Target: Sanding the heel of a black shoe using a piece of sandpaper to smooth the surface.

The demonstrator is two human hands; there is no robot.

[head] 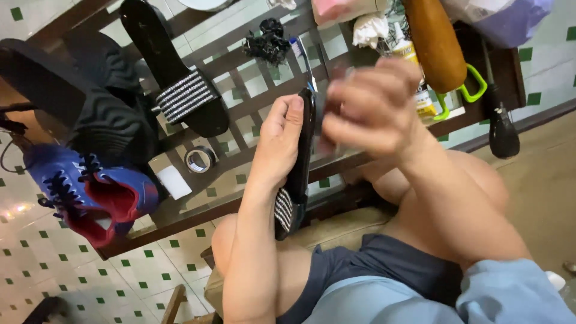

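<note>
At centre frame, a black slide sandal [302,157] is held on edge, sole side turned toward the right. The fingers and thumb of the left hand [277,139] are wrapped around its upper half, thumb lying flat along the near edge. The right hand [367,107] is blurred; its fingers appear curled together against the sandal's sole, and whether anything is pinched cannot be told. A striped black-and-white strap [283,209] is seen at the sandal's lower end, above the knees. The sandal is judged light, fairly stiff and smooth, best gripped across its narrow edges. Further out, a matching sandal [174,72] is laid on the dark lattice table [252,90] at upper left, with a tape roll [200,159] below it and a blue-and-red sneaker [90,192] at left.
</note>
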